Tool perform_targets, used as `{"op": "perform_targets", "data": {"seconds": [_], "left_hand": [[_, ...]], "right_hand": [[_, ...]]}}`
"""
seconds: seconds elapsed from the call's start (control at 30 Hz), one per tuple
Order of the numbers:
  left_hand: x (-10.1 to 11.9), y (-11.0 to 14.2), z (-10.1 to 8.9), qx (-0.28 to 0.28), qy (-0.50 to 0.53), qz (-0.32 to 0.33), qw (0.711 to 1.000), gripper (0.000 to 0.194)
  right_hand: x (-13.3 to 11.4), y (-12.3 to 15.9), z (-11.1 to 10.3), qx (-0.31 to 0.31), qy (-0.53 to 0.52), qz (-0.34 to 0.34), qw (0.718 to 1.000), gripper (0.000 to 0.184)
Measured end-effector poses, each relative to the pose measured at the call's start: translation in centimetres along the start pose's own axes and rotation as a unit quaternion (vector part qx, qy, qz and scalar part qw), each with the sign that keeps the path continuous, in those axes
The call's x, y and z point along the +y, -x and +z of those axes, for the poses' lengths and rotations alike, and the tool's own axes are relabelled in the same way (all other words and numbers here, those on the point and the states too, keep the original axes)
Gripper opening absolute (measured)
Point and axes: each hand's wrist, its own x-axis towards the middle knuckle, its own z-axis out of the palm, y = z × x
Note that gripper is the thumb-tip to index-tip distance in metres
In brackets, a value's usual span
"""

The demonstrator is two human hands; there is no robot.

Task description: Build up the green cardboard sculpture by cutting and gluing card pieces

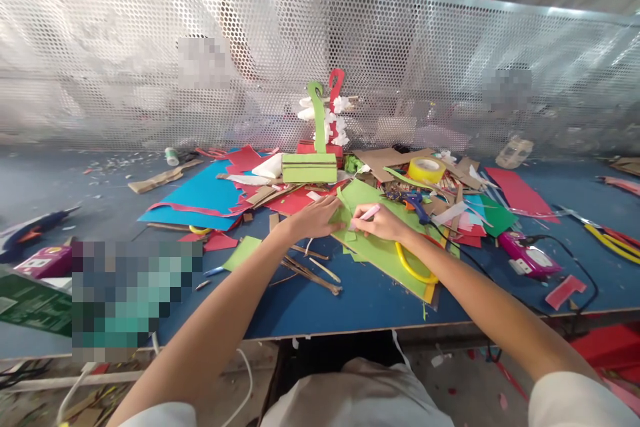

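My left hand (pixel 314 217) lies flat with fingers stretched out, pressing on a green paper sheet (pixel 383 250) on the blue table (pixel 320 303). My right hand (pixel 383 221) is closed round a pink pen-like tool (pixel 367 215), its tip against the green sheet near my left fingers. The green sheet rests on a cardboard backing with a yellow strip beneath it. Yellow-handled scissors (pixel 411 270) lie on the sheet under my right wrist.
Coloured paper scraps and cardboard pieces surround the hands. A green box (pixel 309 167) with a green and red paper ornament stands behind. Yellow tape roll (pixel 426 169), blue scissors (pixel 416 203), pink glue gun (pixel 525 257) lie right. A perforated metal screen (pixel 150 67) backs the table.
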Motion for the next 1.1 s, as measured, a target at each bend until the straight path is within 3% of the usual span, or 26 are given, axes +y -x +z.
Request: {"op": "perform_targets", "data": {"seconds": [0.4,0.7,1.1], "left_hand": [[1.1,-0.1,-1.4,-0.024,0.001,-0.012,1.0,0.032],[0.0,-0.5,-0.4,-0.005,-0.011,0.012,1.0,0.038],[-2.4,-1.4,-0.1,0.027,0.019,0.058,0.998,0.022]], "right_hand": [[0.1,-0.1,0.0,0.003,-0.004,-0.006,1.0,0.022],[0.5,-0.3,0.1,0.013,-0.01,-0.01,1.0,0.023],[1.6,-0.6,0.0,0.004,-0.013,-0.026,1.0,0.027]]}}
